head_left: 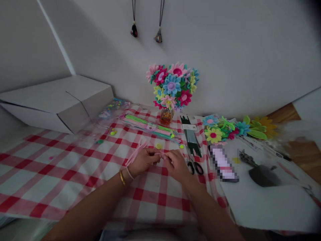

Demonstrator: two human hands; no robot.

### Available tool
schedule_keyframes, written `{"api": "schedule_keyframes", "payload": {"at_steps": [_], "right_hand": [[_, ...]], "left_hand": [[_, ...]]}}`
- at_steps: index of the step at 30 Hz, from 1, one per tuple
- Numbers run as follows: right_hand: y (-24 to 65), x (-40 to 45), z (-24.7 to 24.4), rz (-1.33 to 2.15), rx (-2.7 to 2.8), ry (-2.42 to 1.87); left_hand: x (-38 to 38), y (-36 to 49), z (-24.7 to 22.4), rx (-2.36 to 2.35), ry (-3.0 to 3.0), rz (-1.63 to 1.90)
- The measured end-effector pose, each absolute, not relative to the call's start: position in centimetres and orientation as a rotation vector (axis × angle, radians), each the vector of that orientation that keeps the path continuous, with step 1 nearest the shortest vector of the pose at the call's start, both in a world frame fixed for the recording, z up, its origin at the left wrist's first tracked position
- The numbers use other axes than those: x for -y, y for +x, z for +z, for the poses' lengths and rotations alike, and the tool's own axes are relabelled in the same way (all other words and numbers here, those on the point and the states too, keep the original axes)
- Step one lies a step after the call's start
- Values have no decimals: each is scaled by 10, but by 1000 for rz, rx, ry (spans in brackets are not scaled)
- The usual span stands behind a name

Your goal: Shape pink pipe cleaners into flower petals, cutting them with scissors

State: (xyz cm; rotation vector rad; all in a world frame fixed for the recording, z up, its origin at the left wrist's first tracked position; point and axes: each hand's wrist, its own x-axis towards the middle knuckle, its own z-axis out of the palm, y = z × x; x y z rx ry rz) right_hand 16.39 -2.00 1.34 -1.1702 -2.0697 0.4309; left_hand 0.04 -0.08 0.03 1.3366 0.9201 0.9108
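Note:
Over the checked tablecloth (pixel 160 192), my left hand (pixel 143 161) and my right hand (pixel 177 164) meet with fingertips pinched together. Between them runs a short stretch of pink pipe cleaner (pixel 163 155), gripped from both sides. Its ends are hidden by my fingers. Loose pink pipe cleaners (pixel 134 154) lie just behind my left wrist. A yellow pompom (pixel 158 146) sits beyond my fingertips. Black-handled scissors (pixel 198 167) rest to the right of my right hand.
Behind stands a glass vase (pixel 166 116) of fuzzy flowers (pixel 172 84). Packaged coloured pipe cleaners (pixel 150 126) and dark green stems (pixel 193 145) lie before it. On the right are a phone (pixel 224 164) and loose fuzzy flowers (pixel 213 134). A white box (pixel 57 100) fills the back left.

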Motion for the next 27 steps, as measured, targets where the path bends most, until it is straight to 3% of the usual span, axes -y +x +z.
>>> {"api": "schedule_keyframes", "payload": {"at_steps": [5, 7, 16, 27], "right_hand": [[153, 17, 3, 1318, 1420, -1114], [154, 13, 0, 1473, 1294, -1050], [168, 7, 4, 1330, 1285, -1130], [162, 9, -3, 1581, 1046, -951]], "left_hand": [[7, 0, 8, -989, 1702, 1063], [5, 0, 6, -981, 1595, 1060], [-6, 1, -6, -875, 1121, 1029], [-4, 1, -4, -748, 980, 1000]]}}
